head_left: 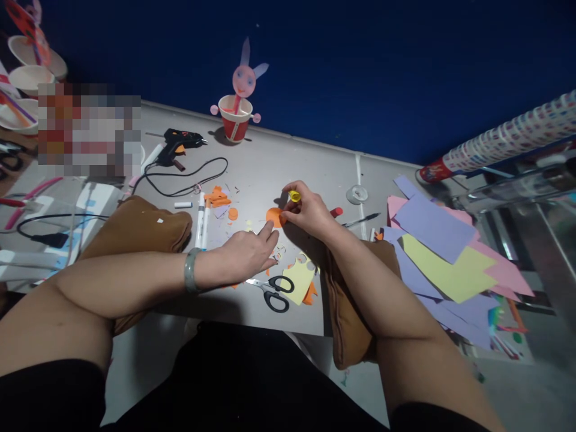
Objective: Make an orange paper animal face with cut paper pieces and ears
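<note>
My left hand lies palm down with its fingers stretched out, its fingertips touching the lower edge of an orange paper circle on the table. At the circle's right side, my right hand is curled, with thumb and fingertips at the paper edge. A yellow-ended stick, which looks like a glue stick, is tucked in these fingers; a red end shows past the hand's far side. Below my hands lie black-handled scissors and a cut yellow sheet. Orange scraps and a small orange disc are left of them.
A paper-cup rabbit stands at the back beside a corded glue gun. Tape and a black pen lie at right, near coloured paper sheets and stacked cups. Brown cushions lie under my forearms.
</note>
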### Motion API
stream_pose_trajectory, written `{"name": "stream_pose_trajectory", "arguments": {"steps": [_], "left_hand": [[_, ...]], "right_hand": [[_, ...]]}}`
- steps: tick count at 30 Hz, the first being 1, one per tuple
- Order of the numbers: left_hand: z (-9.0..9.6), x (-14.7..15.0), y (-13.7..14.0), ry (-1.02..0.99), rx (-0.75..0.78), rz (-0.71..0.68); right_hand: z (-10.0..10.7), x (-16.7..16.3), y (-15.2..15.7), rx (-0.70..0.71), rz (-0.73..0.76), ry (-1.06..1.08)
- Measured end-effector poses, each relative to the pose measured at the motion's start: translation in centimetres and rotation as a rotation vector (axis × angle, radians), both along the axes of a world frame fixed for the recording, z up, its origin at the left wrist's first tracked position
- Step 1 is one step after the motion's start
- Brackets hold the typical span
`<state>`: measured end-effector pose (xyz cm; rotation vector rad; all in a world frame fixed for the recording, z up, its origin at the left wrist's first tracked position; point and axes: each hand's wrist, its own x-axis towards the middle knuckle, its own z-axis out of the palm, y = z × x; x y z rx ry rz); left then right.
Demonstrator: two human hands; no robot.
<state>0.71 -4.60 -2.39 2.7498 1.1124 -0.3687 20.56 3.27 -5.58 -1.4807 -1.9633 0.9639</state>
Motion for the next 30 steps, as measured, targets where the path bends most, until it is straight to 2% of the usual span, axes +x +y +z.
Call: {"name": "stream_pose_trajectory", "arguments": {"steps": [13, 22, 26, 30], "left_hand": [[-0.3, -0.1, 0.0, 0.008, 0.029, -0.013], [0.2, -0.1, 0.1, 0.021, -0.032, 0.007], [0.0, -0.1, 0.2, 0.01, -0.064, 0.028], [-0.1, -0.2, 0.2, 0.013, -0.077, 0.031]], "right_hand": [[0.1, -0.1, 0.0, -0.024, 0.005, -0.02], [0.3, 0.4, -0.1, 0.027, 0.042, -0.059], [0.7, 0.4, -0.1, 0.117, -0.065, 0.021], [1.3, 0.1, -0.4, 0.089, -0.118, 0.185]]}}
